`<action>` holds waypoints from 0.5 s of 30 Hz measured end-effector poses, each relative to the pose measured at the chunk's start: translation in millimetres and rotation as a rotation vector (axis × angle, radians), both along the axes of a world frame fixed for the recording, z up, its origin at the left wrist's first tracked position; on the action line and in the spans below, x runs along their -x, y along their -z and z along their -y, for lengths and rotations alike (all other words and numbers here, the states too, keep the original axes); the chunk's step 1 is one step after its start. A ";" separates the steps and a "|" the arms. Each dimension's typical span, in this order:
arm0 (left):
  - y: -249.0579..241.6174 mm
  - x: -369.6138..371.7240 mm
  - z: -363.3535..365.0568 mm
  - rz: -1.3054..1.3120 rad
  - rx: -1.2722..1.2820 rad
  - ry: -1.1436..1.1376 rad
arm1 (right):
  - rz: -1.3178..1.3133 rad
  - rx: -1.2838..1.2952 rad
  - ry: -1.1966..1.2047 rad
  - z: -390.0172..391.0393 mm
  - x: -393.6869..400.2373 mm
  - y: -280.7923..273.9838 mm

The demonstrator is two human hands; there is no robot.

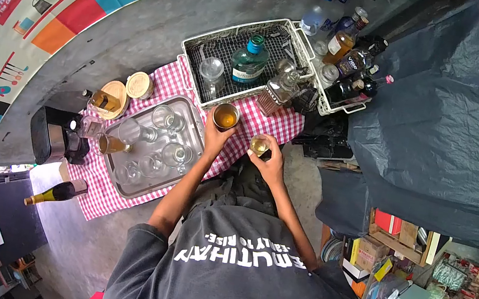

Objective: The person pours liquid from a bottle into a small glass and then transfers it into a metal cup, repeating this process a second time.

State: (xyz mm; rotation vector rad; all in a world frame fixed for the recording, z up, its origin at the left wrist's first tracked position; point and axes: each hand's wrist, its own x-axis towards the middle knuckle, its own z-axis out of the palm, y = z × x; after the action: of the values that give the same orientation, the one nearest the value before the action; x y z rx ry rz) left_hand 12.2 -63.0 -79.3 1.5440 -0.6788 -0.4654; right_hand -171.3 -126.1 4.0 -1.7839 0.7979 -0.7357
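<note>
My left hand (215, 136) is closed around a cup of amber liquid (226, 116), held over the front edge of the checkered cloth. Beside it on the right, my right hand (270, 164) grips a small glass (259, 145) with a little pale yellow liquid in it. The two vessels are apart, both with their openings facing up towards me. Left of my left hand lies a grey tray (117, 178) bearing several clear stemmed glasses (175, 154) and a glass of amber drink (111, 144).
Behind my hands stands a white wire basket (184, 48) with a teal bottle (249, 61), an upturned glass (212, 70) and a decanter (279, 90). Several liquor bottles (352, 61) crowd the right rack. At left are a black appliance (51, 135) and a dark green bottle (56, 191).
</note>
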 end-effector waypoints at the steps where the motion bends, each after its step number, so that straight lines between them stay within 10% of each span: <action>1: 2.7 2.0 -0.3 -0.002 0.001 0.006 | 0.000 -0.015 0.010 -1.0 0.5 -0.4; 15: -43.0 31.3 -7.9 0.148 -0.004 0.000 | 0.133 -0.174 0.047 -1.5 2.0 -33.2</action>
State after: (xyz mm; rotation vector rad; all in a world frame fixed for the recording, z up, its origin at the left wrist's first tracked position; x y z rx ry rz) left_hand -19.2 -55.1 -36.3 1.5930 -0.7924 -0.3547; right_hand -173.3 -124.7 37.1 -1.5492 0.7918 -0.7827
